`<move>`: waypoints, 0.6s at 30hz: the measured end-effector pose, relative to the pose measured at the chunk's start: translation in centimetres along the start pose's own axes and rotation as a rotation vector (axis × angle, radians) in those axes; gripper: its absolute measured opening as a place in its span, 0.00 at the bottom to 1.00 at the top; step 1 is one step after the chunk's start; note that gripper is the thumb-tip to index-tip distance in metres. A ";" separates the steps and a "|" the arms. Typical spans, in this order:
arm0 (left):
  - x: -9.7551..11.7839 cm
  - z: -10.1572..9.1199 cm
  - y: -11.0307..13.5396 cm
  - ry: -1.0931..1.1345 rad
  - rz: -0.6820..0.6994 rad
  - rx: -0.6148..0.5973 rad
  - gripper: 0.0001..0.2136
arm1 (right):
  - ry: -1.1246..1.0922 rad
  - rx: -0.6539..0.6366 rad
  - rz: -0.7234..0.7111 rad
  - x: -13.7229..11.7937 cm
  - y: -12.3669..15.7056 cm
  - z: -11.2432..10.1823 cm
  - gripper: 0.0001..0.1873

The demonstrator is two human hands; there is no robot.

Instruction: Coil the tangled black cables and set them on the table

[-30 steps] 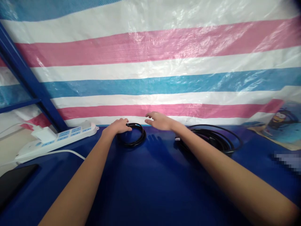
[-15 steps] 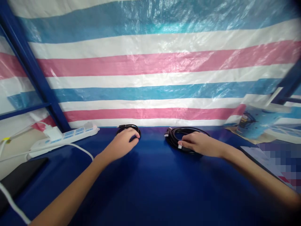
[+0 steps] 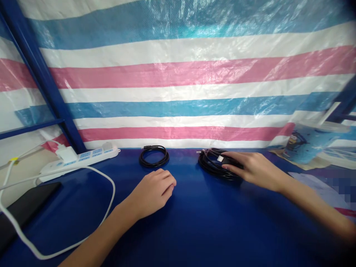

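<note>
My right hand (image 3: 251, 165) pinches the black plug (image 3: 228, 161) of a cable between thumb and fingers; its pale, squarish tip points left. Under that hand lies a thick coil of black cable (image 3: 210, 168), with another metal-ended plug (image 3: 199, 152) sticking out at its left. A smaller coil of black cable (image 3: 141, 159) rests flat on the blue tabletop (image 3: 189, 222), farther left. In front of this small coil and apart from it is my left hand (image 3: 155, 191), fingers curled together, with nothing visible in them.
At the left, a white power strip (image 3: 91, 157) carries a plugged-in charger (image 3: 66, 154). A white cord (image 3: 113, 189) loops across the table past a flat black object (image 3: 30, 204). A blue cup (image 3: 306, 144) with a straw stands back right. Striped sheeting (image 3: 178, 78) hangs behind.
My left hand has left the small coil and come toward me and to the right. My right hand has shifted slightly right, and more of the plug shows in it.
</note>
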State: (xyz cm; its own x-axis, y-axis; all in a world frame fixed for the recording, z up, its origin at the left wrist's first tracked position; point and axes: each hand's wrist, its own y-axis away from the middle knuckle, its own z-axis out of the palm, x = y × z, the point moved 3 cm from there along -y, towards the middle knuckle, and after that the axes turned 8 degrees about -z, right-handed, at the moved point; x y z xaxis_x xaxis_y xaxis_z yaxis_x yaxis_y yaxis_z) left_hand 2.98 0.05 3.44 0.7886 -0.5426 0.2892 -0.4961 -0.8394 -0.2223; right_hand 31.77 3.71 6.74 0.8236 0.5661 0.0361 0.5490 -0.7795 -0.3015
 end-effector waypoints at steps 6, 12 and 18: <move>0.9 0.7 0.4 -0.052 0.072 -0.018 0.11 | -0.115 0.055 0.017 -0.5 0.0 0.1 0.25; 1.1 1.2 0.4 -0.090 0.080 -0.059 0.12 | -0.149 0.143 0.177 1.3 -0.4 0.1 0.19; 1.2 1.7 0.5 -0.107 0.080 -0.094 0.12 | -0.371 0.079 0.596 6.0 1.4 1.3 0.16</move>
State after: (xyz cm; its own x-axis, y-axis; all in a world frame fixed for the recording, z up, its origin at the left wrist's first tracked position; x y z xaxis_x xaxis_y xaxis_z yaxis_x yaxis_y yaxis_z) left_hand 4.30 -0.93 2.13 0.7765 -0.6060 0.1724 -0.5871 -0.7953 -0.1510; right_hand 37.29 6.42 5.27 0.8700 0.1142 -0.4797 -0.0035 -0.9713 -0.2377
